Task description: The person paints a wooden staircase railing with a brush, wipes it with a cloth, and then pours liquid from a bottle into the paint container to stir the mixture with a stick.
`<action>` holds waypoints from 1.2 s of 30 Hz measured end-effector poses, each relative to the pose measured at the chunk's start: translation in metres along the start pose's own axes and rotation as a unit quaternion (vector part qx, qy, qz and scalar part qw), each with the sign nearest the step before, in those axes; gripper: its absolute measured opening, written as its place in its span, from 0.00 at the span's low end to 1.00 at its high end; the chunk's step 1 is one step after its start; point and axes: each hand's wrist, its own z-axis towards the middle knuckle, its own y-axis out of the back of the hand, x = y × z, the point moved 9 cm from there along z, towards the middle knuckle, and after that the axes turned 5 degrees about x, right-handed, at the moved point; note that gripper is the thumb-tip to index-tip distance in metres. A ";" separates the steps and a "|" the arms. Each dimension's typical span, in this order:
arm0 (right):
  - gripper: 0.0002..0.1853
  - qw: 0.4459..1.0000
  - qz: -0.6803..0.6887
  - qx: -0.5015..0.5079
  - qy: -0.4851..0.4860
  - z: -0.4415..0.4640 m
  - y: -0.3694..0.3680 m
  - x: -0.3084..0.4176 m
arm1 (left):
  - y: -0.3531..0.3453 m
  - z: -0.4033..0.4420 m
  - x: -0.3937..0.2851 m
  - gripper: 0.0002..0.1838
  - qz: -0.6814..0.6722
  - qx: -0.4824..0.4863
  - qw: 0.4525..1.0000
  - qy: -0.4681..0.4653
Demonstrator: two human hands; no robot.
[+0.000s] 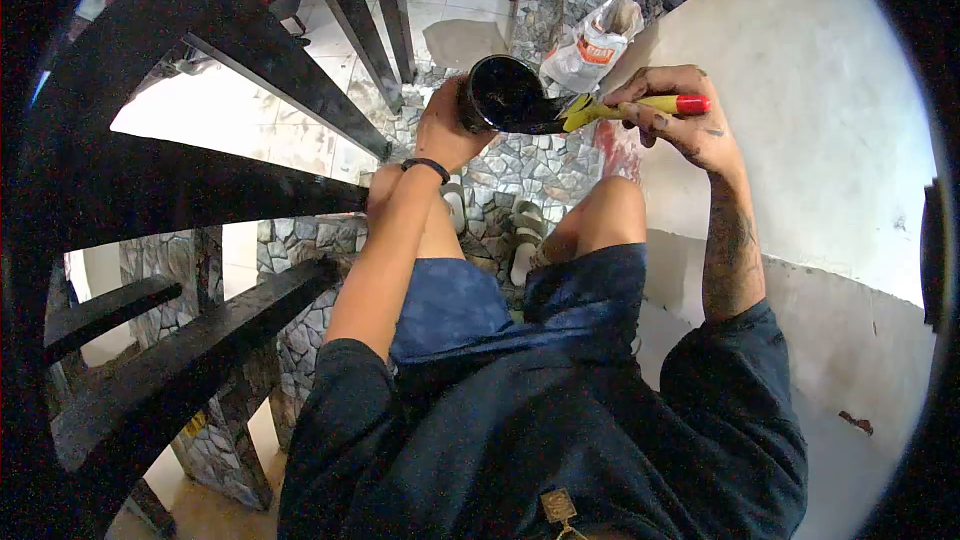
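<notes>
Nearest are a dark short-sleeved shirt [560, 420] and blue shorts [450, 300]. To the left, a thick black beam [200, 360] slants away, its upper face dull and patchy; a longer black beam [230, 180] lies farther off. Both are already dark where they show, but whether that coat is fresh or finished cannot be told. The brush is off them, so this looks like a pause to load or wipe it, with no stroke under way.

Beyond the knees, the left hand [455, 130] is wrapped around a round, glossy black cup [505, 90] with a dark interior; its fill level is unclear. To the right, the right hand [685, 120] has its fingers clamped on a yellow-handled, red-tipped paintbrush [650, 105]. Its black-coated bristles are at the cup's right edge, and dark smears mark its yellow lower part.

Farther are grey stone-patterned flooring [490, 230] and a white-and-orange sack [590, 45].
</notes>
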 end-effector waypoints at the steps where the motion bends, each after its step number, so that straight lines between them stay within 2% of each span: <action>1: 0.13 1.000 -0.009 -0.005 0.009 0.001 0.002 0.004 | -0.002 0.001 0.004 0.34 0.006 -0.007 1.000 0.000; 3: 0.13 0.999 -0.023 -0.013 0.025 0.004 0.002 0.011 | 0.000 0.002 0.001 0.33 -0.023 -0.015 1.000 -0.001; 4: 0.12 0.999 0.023 -0.010 0.023 0.004 -0.006 0.012 | 0.000 0.001 0.000 0.33 -0.037 -0.015 0.999 -0.002; 7: 0.11 0.997 0.068 -0.018 0.030 0.013 -0.028 -0.010 | -0.008 0.001 -0.004 0.34 -0.034 0.033 0.999 0.018; 8: 0.11 0.998 0.059 -0.016 0.035 0.013 -0.033 -0.016 | -0.005 0.002 -0.005 0.35 -0.030 0.022 0.999 0.007; 9: 0.11 0.995 0.041 -0.037 0.084 0.015 -0.036 -0.012 | -0.002 0.003 -0.007 0.35 -0.027 0.011 1.000 -0.003; 12: 0.12 0.990 0.063 -0.081 0.093 -0.001 -0.035 -0.013 | 0.008 -0.005 -0.011 0.37 -0.005 -0.033 0.999 -0.026; 15: 0.12 0.983 0.097 -0.111 0.108 -0.017 -0.027 -0.019 | 0.014 -0.005 -0.011 0.37 -0.027 -0.036 0.999 -0.005; 17: 0.11 0.976 0.137 -0.137 0.100 -0.025 -0.025 -0.028 | 0.011 -0.005 -0.013 0.33 -0.027 -0.016 0.999 0.001; 19: 0.09 0.982 0.095 -0.120 0.111 -0.023 -0.027 -0.027 | 0.006 0.003 -0.016 0.31 -0.021 0.021 1.000 -0.009; 20: 0.09 0.987 0.069 -0.108 0.101 -0.020 -0.029 -0.026 | -0.002 0.002 -0.005 0.28 0.007 0.004 1.000 -0.025; 21: 0.09 0.990 0.045 -0.095 0.089 -0.016 -0.033 -0.026 | -0.007 0.004 -0.002 0.30 -0.029 0.025 0.999 -0.007; 22: 0.10 0.988 0.005 -0.102 0.118 -0.013 -0.035 -0.024 | -0.006 0.003 -0.003 0.32 -0.022 0.016 1.000 -0.007; 24: 0.10 0.986 0.021 -0.115 0.117 -0.010 -0.036 -0.024 | -0.002 -0.003 -0.014 0.35 0.030 0.007 0.999 -0.037; 26: 0.10 0.982 0.031 -0.129 0.133 -0.011 -0.035 -0.015 | 0.004 0.002 -0.018 0.35 0.012 -0.002 0.999 -0.030; 27: 0.11 0.981 0.052 -0.134 0.129 -0.013 -0.032 -0.010 | 0.009 0.001 -0.021 0.35 0.000 -0.009 1.000 -0.024; 28: 0.12 0.977 0.079 -0.157 0.119 -0.018 -0.029 -0.015 | 0.012 -0.006 -0.016 0.35 -0.006 -0.009 1.000 0.028; 32: 0.15 0.946 0.223 -0.227 0.056 -0.031 -0.022 -0.041 | 0.015 -0.007 -0.015 0.35 -0.010 -0.055 0.998 -0.001; 36: 0.16 0.957 0.204 -0.203 0.027 -0.025 -0.037 -0.056 | 0.016 0.003 -0.030 0.30 -0.041 -0.026 0.999 -0.002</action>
